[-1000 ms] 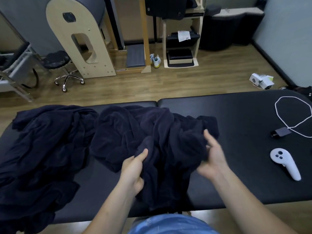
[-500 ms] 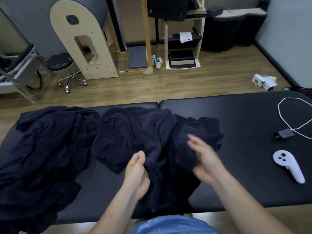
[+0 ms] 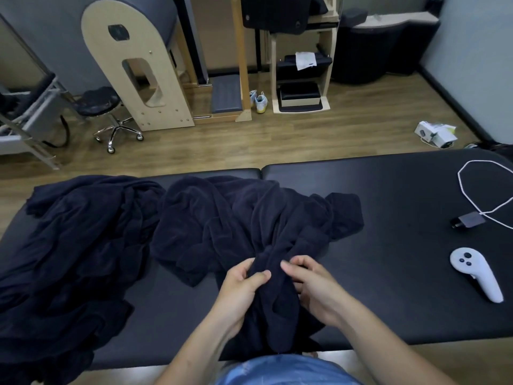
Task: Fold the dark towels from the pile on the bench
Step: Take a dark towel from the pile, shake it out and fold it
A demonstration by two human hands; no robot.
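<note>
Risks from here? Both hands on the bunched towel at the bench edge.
1. The left hand and right hand grip a twisted towel; its edges are buried, so the fold may start crooked.
2. It abuts the pile; pulling may drag that along.
3. Spreading rightward could sweep the controller off the bench.

White controller (image 3: 475,276) lies near looped cable (image 3: 484,188).

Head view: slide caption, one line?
Left hand and right hand grip a bunched dark towel on the black bench.
</note>
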